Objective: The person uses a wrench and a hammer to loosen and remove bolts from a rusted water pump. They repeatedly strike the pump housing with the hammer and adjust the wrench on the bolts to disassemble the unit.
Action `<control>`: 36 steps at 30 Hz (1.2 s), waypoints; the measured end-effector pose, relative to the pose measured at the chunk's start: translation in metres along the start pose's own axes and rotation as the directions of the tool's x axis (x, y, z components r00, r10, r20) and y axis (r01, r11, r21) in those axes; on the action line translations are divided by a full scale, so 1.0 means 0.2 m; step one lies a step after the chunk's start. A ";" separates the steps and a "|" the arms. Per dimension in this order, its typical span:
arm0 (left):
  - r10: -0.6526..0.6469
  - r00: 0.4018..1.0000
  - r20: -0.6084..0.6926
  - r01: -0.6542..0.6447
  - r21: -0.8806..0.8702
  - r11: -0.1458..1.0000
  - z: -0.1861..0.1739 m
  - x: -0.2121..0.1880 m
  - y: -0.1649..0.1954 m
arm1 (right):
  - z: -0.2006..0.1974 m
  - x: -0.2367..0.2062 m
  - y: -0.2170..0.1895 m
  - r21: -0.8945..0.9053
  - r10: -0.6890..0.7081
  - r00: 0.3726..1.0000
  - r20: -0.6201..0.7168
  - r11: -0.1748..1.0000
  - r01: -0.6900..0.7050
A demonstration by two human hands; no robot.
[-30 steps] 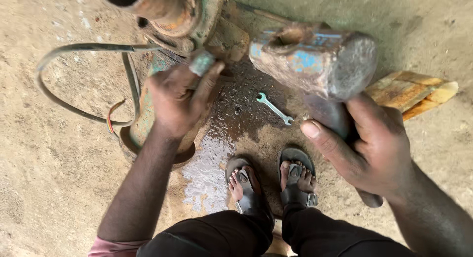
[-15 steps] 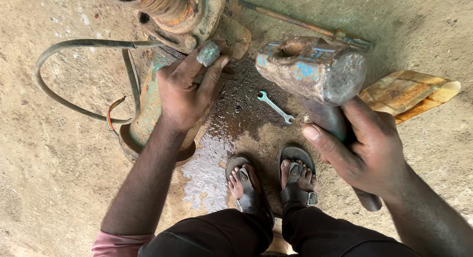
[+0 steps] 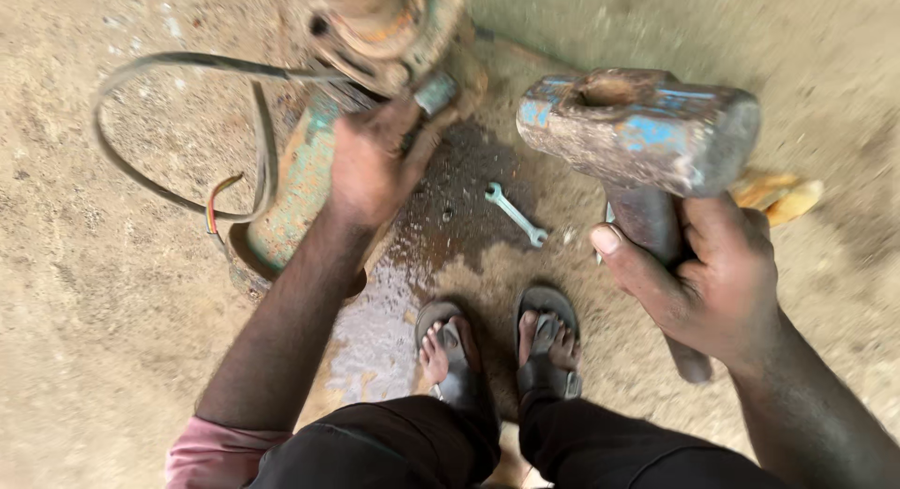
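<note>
Head view, right hand: the right hand (image 3: 717, 283) is clenched around the handle of one heavy sledgehammer (image 3: 642, 133), its rusty head flecked with blue paint, raised above the ground on the right side
Head view, left hand: the left hand (image 3: 370, 165) is stretched forward, fingers curled over a short grey metal piece (image 3: 436, 92) held against one rusty, green-painted machine body (image 3: 300, 184); how tightly it grips cannot be told through the blur
Machine: lies on the dirt ground (image 3: 94, 358) toward the upper left, with one dark cable (image 3: 183, 72) looping off its top end
Spanners: one small silvery spanner (image 3: 516, 214) lies flat on a dark wet patch (image 3: 450, 208), between the two hands and apart from both
Feet: two sandalled feet (image 3: 497, 348) stand side by side near the lower edge, just below the spanner
Wood: one yellowish block (image 3: 783, 194) shows behind the hammer at the right
</note>
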State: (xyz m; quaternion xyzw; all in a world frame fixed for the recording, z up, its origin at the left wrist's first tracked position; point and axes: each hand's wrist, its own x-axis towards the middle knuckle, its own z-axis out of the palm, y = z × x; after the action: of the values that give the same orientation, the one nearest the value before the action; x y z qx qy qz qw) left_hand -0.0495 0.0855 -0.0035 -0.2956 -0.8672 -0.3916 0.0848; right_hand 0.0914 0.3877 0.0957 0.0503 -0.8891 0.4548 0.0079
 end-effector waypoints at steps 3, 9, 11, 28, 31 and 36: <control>-0.019 1.000 -0.002 0.019 0.010 1.000 -0.03 0.04 0.04 | -0.13 -0.03 0.13 -0.226 -0.009 0.999 -0.042 0.974 0.000; -0.014 1.000 -0.006 0.014 0.000 1.000 0.00 0.07 0.06 | -0.31 0.17 0.23 0.410 0.204 0.976 0.077 0.886 -0.218; 0.008 0.999 0.049 -0.007 -0.009 1.000 -0.02 0.04 0.05 | -0.25 0.23 0.11 0.195 0.092 0.987 0.132 0.974 -0.116; -0.086 0.996 0.007 0.086 -0.052 0.995 -0.07 0.06 0.08 | 0.06 0.13 -0.01 0.342 0.054 0.998 -0.028 0.939 -0.041; -0.073 0.997 0.021 0.073 -0.005 0.997 -0.06 0.06 0.10 | 0.07 0.08 -0.03 0.362 0.084 0.996 -0.039 0.930 -0.065; -0.080 0.991 0.112 0.073 0.066 0.995 0.01 0.04 0.12 | 0.11 0.02 -0.03 0.397 0.160 0.987 -0.036 0.908 -0.132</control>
State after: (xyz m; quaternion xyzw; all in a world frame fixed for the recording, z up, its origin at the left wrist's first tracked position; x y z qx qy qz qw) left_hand -0.0419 0.1024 0.0136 -0.2814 -0.8929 -0.3501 0.0291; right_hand 0.0890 0.3666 0.0882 -0.0312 -0.7800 0.6249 -0.0064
